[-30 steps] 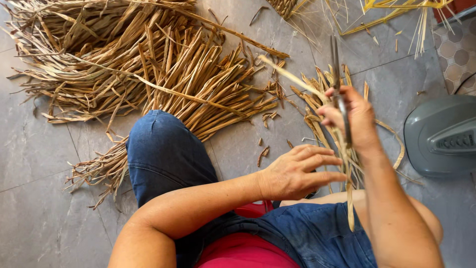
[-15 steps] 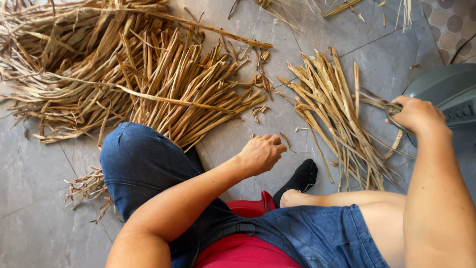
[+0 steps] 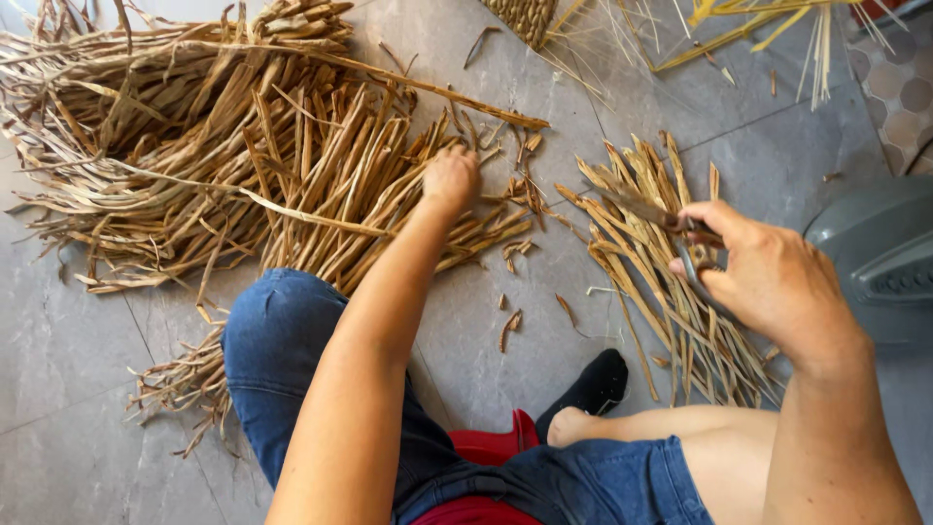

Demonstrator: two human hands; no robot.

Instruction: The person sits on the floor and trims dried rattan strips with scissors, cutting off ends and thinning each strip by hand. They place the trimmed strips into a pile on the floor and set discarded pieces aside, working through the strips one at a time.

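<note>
On the right, the right hand (image 3: 768,277) grips scissors (image 3: 671,226), blades pointing far-left; the left hand (image 3: 449,180) closes on the dried stalks (image 3: 321,185).

tan dried stalks (image 3: 243,165), blue jeans (image 3: 282,360)

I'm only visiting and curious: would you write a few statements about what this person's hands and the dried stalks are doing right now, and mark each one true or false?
1. The left hand reaches into the big pile of dried stalks. True.
2. The right hand is empty. False: its grip is closed on a dark-bladed cutting tool, seemingly scissors.
3. A smaller pile of stalks lies beneath the right hand. True.
4. The floor is green carpet. False: it is grey tile.
5. The person wears white shoes. False: a black sock shows on one foot.
6. A grey plastic appliance sits at the right edge. True.
</note>
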